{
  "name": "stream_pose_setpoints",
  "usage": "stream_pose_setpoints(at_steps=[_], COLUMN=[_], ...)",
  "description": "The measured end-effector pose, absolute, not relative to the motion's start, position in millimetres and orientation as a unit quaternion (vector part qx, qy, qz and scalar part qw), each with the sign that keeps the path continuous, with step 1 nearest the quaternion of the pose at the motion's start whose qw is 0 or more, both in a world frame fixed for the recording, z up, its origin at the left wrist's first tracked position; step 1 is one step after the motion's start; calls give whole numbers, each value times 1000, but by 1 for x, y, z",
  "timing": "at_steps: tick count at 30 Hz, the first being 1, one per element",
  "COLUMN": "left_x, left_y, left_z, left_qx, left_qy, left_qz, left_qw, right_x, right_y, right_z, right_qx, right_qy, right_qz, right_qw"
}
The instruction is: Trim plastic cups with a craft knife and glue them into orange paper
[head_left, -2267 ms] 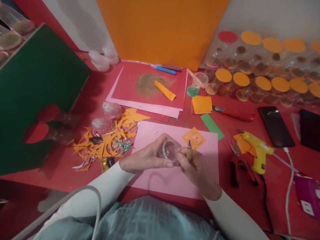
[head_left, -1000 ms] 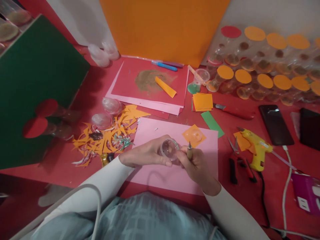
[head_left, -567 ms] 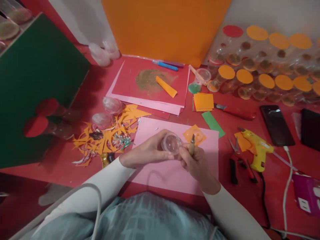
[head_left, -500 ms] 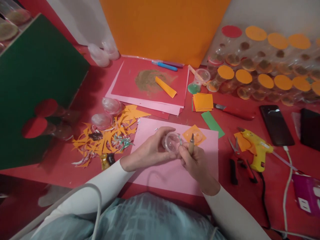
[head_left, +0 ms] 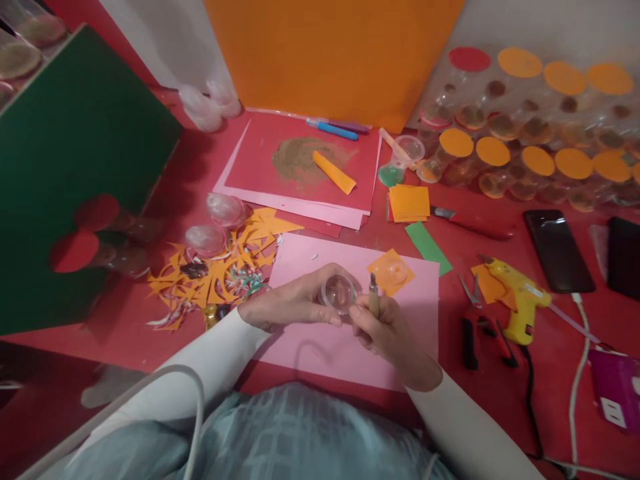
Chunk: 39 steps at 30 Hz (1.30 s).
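My left hand (head_left: 310, 297) is wrapped round a small clear plastic cup (head_left: 338, 294), its round mouth facing up toward me. In my right hand (head_left: 383, 330) a craft knife (head_left: 373, 293) with a wooden-looking handle points away from me, while the thumb and fingertips are at the cup's right rim. A thin green-white edge shows on that rim. Both hands are above a pink sheet (head_left: 300, 353). Just beyond them lies an orange paper square (head_left: 406, 273) with a clear plastic piece on it.
Orange paper scraps (head_left: 173, 283) and clear plastic pieces (head_left: 206, 240) are at left, by a green board (head_left: 100, 133). Brown powder (head_left: 295, 160) covers a red sheet behind. At right are a yellow glue gun (head_left: 523, 300), scissors (head_left: 470, 333), a red-handled knife (head_left: 480, 225) and a phone (head_left: 560, 250).
The cup has shifted slightly left and down in my left hand. My right hand has moved a little left and lower with the craft knife. The view has shifted slightly.
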<state>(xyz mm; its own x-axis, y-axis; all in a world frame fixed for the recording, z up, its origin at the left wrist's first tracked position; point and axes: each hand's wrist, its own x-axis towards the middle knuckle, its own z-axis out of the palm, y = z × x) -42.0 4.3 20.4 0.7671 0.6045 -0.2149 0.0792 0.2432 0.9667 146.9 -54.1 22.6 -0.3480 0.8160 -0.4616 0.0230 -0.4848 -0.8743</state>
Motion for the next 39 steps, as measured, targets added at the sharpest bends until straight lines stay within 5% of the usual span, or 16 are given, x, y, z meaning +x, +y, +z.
stream_pose_setpoints(at_steps=[4, 10, 19, 34, 39], left_x=[-40, -38, -25, -36, -37], left_y=[4, 2, -15, -3, -1], left_z=[28, 37, 11, 22, 24], left_qx=[561, 658, 751, 572, 573], left_qy=[296, 408, 457, 323, 316], left_qz=[188, 228, 227, 221, 204], left_qw=[750, 591, 418, 721, 728], right_x=[150, 154, 143, 147, 149], right_y=[-52, -49, -46, -52, -49], right_z=[18, 9, 8, 16, 19], right_qx=[-509, -586, -633, -542, -539], right_qy=[-412, -497, -623, -555, -529], right_qz=[702, 542, 328, 532, 551], right_qw=[280, 342, 321, 339, 355])
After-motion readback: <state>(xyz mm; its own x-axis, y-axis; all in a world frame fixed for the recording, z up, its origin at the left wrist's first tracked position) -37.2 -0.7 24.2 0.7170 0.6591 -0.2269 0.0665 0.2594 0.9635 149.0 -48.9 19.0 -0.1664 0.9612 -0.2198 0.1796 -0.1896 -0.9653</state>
